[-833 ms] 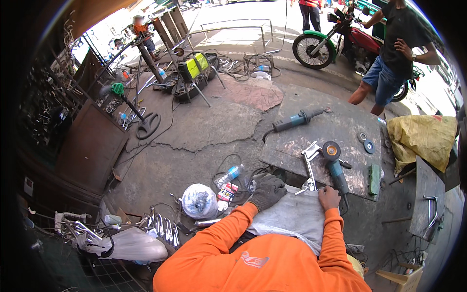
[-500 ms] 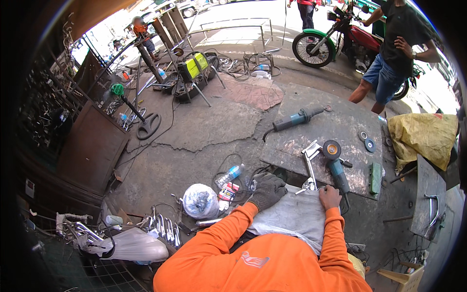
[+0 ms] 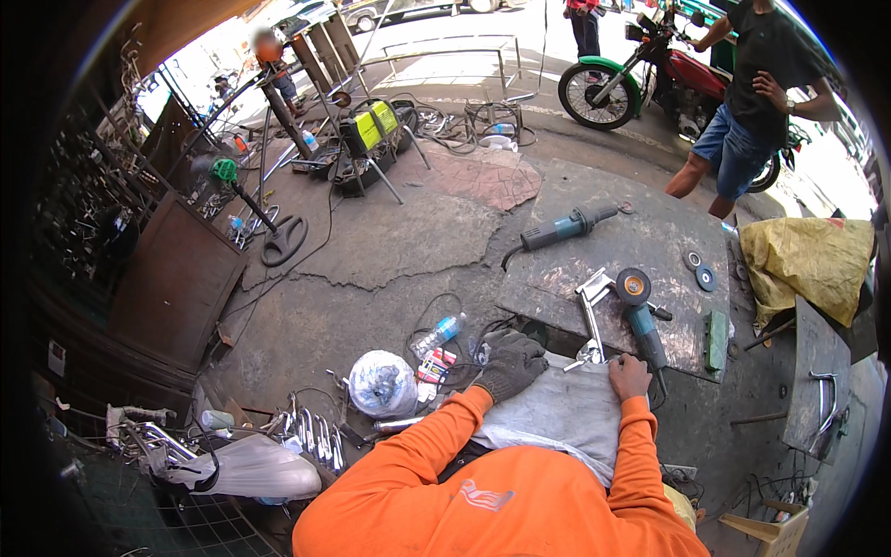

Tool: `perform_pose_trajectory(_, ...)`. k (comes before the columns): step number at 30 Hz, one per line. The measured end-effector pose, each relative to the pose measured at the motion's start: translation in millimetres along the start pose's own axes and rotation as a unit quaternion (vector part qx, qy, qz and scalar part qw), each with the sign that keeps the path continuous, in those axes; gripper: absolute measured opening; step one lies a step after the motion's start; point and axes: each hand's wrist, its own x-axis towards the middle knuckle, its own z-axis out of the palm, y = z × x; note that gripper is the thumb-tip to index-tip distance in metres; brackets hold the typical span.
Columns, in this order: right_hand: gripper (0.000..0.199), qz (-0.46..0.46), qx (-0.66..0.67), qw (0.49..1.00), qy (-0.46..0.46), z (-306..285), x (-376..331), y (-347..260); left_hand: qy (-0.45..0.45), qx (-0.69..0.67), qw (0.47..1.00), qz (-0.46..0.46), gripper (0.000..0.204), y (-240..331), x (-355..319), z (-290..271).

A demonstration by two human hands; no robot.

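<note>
A grey cloth (image 3: 557,404) lies over my lap, its far edge stretched between my two hands. My left hand (image 3: 512,364), in a dark work glove, is closed at the cloth's left corner. Bare, my right hand (image 3: 630,377) is curled closed at the right corner, fingertips on the edge. Just beyond the cloth, between the hands, a shiny bent metal tube piece (image 3: 592,311) lies on the worn board (image 3: 557,269). Right of it rests an angle grinder (image 3: 645,334) with its disc up, close to my right hand.
Farther up the board lie a second grinder (image 3: 568,227), loose discs (image 3: 705,277) and a green block (image 3: 716,340). Left are a water bottle (image 3: 439,335), a plastic-wrapped bundle (image 3: 382,383) and chrome parts (image 3: 316,436). A person (image 3: 756,93) stands by a motorcycle (image 3: 650,84).
My hands and the cloth stay as they were. In the background, a vehicle on the street has moved, and the distant person in orange has shifted slightly.
</note>
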Motion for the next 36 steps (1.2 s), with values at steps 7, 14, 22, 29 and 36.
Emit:
perform_pose_trajectory(7, 0.039, 0.003, -0.002, 1.0, 0.0, 1, 1, 1, -0.008, 0.006, 1.0, -0.01, 0.027, -1, 0, 2)
perform_pose_trajectory(14, 0.038, 0.003, 0.002, 1.0, -0.001, 2, 1, 1, -0.021, 0.012, 1.0, -0.016, 0.028, -3, 0, 2)
perform_pose_trajectory(22, 0.038, 0.005, 0.0, 1.0, 0.002, 2, 1, 1, 0.013, 0.001, 1.0, -0.002, 0.029, -2, 0, 3)
perform_pose_trajectory(29, 0.039, 0.0, 0.01, 1.0, 0.0, 3, 1, 2, 0.003, -0.005, 1.0, -0.01, 0.029, 3, 0, -3)
perform_pose_trajectory(36, 0.038, 0.002, 0.011, 1.0, 0.001, 2, 0, 1, -0.005, -0.001, 1.0, -0.018, 0.031, 2, 0, -3)
